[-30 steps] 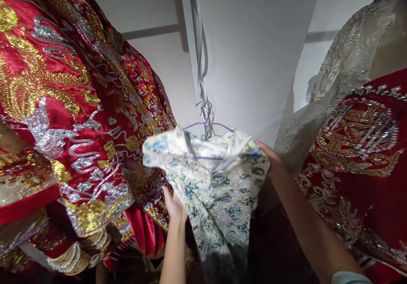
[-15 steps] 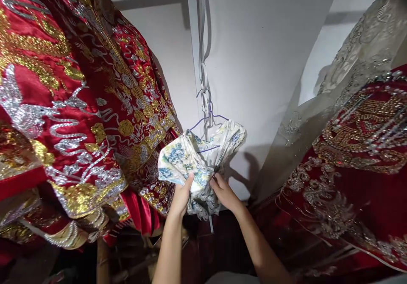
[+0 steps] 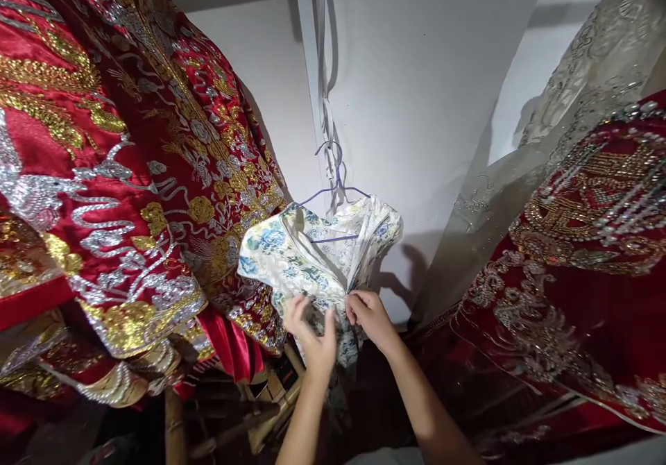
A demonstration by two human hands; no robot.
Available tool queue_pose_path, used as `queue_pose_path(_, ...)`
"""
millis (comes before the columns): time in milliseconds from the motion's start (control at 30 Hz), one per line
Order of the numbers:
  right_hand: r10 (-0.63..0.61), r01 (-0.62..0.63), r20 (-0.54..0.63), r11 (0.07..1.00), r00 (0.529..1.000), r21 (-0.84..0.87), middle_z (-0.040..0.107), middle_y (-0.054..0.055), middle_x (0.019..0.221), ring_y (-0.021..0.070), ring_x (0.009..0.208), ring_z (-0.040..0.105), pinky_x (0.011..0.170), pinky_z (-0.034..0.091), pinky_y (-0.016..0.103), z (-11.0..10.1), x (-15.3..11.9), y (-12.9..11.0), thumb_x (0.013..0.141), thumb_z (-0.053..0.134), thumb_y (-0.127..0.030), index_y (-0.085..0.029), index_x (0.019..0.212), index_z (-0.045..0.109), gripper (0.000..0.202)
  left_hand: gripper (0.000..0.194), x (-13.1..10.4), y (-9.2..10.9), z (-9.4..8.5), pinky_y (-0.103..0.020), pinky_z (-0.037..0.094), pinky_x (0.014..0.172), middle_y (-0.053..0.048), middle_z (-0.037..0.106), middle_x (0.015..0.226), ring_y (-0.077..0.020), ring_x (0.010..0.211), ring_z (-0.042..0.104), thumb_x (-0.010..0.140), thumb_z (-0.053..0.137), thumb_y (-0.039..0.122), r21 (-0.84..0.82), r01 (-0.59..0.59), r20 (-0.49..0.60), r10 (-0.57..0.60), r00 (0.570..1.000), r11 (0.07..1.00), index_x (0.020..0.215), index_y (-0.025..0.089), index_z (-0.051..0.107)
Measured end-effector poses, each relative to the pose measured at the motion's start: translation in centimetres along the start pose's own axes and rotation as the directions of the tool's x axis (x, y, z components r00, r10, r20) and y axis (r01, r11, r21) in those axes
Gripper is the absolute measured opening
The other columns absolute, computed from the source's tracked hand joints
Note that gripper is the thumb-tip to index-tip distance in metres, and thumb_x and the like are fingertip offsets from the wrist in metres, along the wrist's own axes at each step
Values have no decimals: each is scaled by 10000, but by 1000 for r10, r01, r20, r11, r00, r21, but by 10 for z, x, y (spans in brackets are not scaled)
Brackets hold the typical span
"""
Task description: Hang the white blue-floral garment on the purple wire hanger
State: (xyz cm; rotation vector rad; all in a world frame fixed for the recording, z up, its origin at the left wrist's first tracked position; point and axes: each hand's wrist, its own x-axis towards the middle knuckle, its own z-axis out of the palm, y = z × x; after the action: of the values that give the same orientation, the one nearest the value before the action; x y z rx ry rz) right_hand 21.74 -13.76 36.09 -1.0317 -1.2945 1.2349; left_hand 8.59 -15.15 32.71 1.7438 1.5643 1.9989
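A white dress (image 3: 291, 257) with a blue and yellow floral print hangs on a thin purple wire hanger (image 3: 325, 191). Its front falls open in a V, and the lower part drops into shadow. At the bottom of the V, my right hand (image 3: 370, 318) pinches the edge of the cloth between thumb and bent fingers. My left hand (image 3: 312, 333) is in front of the dress's left side, thumb and fingers apart and slightly blurred; whether its fingertips touch the cloth is unclear.
White straps (image 3: 323, 90) hold the hanger in front of a white wall panel (image 3: 416, 104). On the left hangs a red jacket (image 3: 192, 153) with gold and silver embroidery. A beaded red gown (image 3: 567, 298) stands at right. Bamboo poles (image 3: 174, 423) show low at left.
My left hand has let go of the bunched cloth and moved right, its fingers spreading. The dress has dropped open and widened leftward. My right hand keeps its pinch.
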Motion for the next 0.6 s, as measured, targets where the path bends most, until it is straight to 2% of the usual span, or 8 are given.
queue_pose_path(67,58,-60,45,997,997,58,456,-45,429,117,429,395,481,287,255,2,-5,-4,833,507,-289,-215,571,531,273,255,-10,0,12,-409,421,976,-112,587,1123,-254,1106,551,924,558,257,-57,37,270,-20,963,998,1173,207,535)
queue_pose_path(133,94,-99,56,990,994,101,435,-55,393,108,391,372,452,266,250,2,-4,-10,822,522,-309,-213,578,544,263,124,-11,0,22,-345,441,800,-64,597,904,-219,877,571,970,434,230,-68,86,421,-49,906,994,995,210,554)
queue_pose_path(267,44,-34,-48,981,998,192,457,-49,410,94,390,375,425,258,237,-5,23,-45,790,549,-315,-196,581,579,242,186,-7,-2,29,-303,386,685,-38,545,770,-196,733,515,981,383,213,-42,-2,511,23,859,999,828,211,490)
queue_pose_path(400,-84,126,-191,967,978,220,468,-51,426,85,391,359,391,225,225,-24,68,-106,737,573,-300,-190,619,592,163,177,-20,-5,22,-303,396,728,-36,586,782,-186,742,535,977,404,185,-59,-35,645,65,762,998,836,204,509)
queue_pose_path(433,-123,161,-181,964,976,211,469,-52,424,83,387,348,387,218,224,-28,75,-119,740,569,-300,-192,622,585,161,181,-21,-4,21,-303,403,743,-38,590,798,-186,761,544,982,404,189,-77,-15,640,61,766,997,841,203,516)
queue_pose_path(500,-148,173,-147,970,978,171,458,-52,402,77,371,317,383,203,225,-33,81,-134,747,555,-300,-192,607,573,178,153,-12,3,23,-305,420,782,-52,587,853,-192,829,562,989,424,220,-133,40,552,41,833,990,880,200,528)
queue_pose_path(567,-106,117,-93,985,990,123,451,-49,382,75,357,306,382,195,228,-33,75,-133,752,546,-299,-190,586,574,200,88,9,14,29,-312,434,831,-69,582,931,-200,900,566,978,484,267,-192,86,415,2,910,978,989,196,535)
queue_pose_path(600,-74,80,-63,991,995,104,453,-48,379,76,356,314,383,199,228,-31,69,-127,754,547,-300,-188,584,581,207,153,21,19,33,-315,437,851,-76,585,973,-201,921,567,959,531,288,-213,101,369,-16,929,972,1080,195,525)
